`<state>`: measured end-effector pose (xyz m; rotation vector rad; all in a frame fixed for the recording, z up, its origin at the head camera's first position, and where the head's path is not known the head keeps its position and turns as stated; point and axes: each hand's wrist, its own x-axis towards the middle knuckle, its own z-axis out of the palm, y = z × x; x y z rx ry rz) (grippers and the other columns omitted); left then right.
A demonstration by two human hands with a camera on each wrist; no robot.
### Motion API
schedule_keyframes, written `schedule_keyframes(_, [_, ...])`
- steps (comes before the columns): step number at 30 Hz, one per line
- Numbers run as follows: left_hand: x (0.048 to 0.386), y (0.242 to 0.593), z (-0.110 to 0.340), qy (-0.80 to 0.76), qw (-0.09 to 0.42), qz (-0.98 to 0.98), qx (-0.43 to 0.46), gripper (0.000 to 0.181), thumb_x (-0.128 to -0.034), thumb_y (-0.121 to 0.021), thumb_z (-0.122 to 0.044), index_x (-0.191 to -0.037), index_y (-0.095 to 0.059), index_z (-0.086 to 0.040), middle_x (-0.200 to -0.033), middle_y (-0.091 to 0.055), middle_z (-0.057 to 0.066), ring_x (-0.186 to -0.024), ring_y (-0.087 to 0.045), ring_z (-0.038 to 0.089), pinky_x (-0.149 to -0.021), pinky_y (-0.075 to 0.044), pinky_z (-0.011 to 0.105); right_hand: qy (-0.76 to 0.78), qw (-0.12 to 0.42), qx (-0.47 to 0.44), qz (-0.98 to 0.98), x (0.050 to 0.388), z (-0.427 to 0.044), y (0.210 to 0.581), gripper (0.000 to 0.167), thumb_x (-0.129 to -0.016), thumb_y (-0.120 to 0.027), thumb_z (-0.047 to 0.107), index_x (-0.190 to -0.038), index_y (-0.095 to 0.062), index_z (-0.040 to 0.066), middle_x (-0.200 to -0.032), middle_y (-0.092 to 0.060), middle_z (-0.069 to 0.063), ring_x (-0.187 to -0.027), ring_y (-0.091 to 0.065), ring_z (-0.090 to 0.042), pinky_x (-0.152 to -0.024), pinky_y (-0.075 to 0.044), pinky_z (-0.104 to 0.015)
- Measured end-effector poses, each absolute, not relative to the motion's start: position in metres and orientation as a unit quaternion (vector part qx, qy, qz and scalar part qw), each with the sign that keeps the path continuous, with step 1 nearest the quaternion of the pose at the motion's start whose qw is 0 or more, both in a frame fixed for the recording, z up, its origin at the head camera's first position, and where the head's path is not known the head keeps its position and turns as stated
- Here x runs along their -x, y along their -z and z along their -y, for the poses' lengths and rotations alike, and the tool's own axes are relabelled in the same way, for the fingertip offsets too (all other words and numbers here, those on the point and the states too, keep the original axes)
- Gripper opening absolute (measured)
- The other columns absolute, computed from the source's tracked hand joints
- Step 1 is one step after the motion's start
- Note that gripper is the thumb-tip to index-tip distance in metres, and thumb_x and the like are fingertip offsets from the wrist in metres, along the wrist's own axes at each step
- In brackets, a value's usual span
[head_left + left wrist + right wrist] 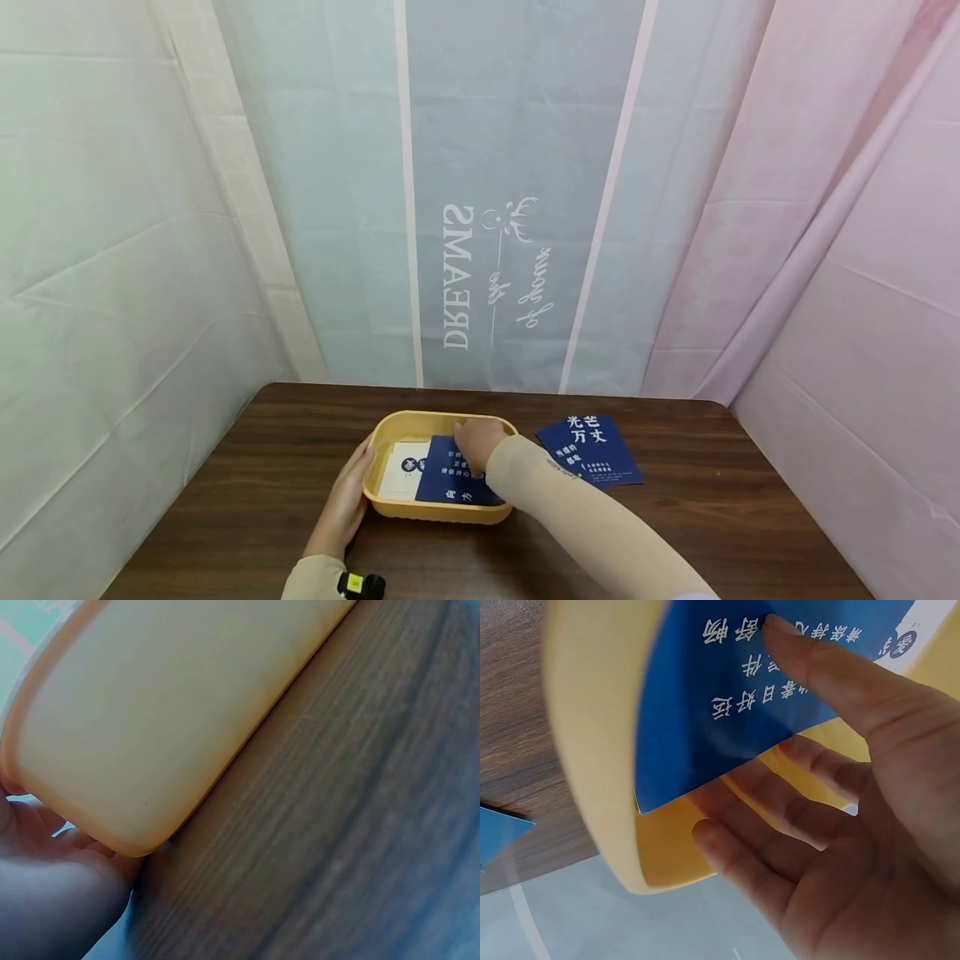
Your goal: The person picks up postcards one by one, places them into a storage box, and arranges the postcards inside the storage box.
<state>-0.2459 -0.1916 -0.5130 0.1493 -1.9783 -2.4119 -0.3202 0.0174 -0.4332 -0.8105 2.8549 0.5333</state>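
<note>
A yellow plastic basket (442,510) sits on the table. My left hand (347,504) rests along its left end, with fairly straight fingers touching the outer wall; the left wrist view shows the hand (60,877) at the basket's corner. Inside the basket, my right hand (480,442) pinches a blue card (450,479) printed with white characters. In the right wrist view the thumb lies on top of this card (697,727), and some fingers reach under its edge. Beneath the blue card, partly covered, is a white card (401,479) with a dark round print.
More blue cards (600,454) with white lettering lie overlapping on the table to the right of the basket. The brown wooden table (262,467) meets hanging cloth (517,167) at the back and on both sides. My right forearm crosses the basket's right end.
</note>
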Motion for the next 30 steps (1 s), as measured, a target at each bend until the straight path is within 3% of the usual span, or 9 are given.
schedule_keyframes(7, [0.245,0.511,0.192,0.770,0.007,0.636,-0.055,0.059,-0.1112,-0.033,-0.032,-0.160,-0.016,-0.004,-0.165,-0.009,0.021,-0.150,-0.009,0.036,-0.120,-0.009,0.053,-0.185,0.052,0.262,-0.946,0.320,-0.017,0.435,0.065,-0.071,-0.093,0.036,-0.127,-0.063,0.020,-0.107,-0.067,-0.002,-0.094,-0.064,-0.015,-0.080,-0.058,-0.031])
schedule_keyframes(17, [0.247,0.512,0.193,0.770,0.005,0.636,-0.043,0.059,-0.1118,-0.030,-0.031,-0.160,-0.011,-0.003,-0.165,-0.005,0.022,-0.150,-0.005,0.038,-0.120,-0.007,0.055,-0.177,0.056,0.243,-0.952,0.326,-0.020,0.436,0.054,-0.067,-0.095,0.033,-0.115,-0.073,0.020,-0.097,-0.070,0.003,-0.089,-0.067,-0.011,-0.072,-0.060,-0.031])
schedule_keyframes(30, [0.247,0.512,0.194,0.771,0.007,0.635,-0.042,0.058,-0.1119,-0.030,-0.028,-0.160,-0.011,-0.002,-0.165,-0.006,0.022,-0.150,-0.004,0.036,-0.120,-0.006,0.053,-0.132,0.062,0.261,-0.954,0.328,-0.034,0.434,0.041,-0.075,-0.091,0.021,-0.111,-0.072,0.017,-0.096,-0.068,0.002,-0.088,-0.063,-0.012,-0.073,-0.058,-0.032])
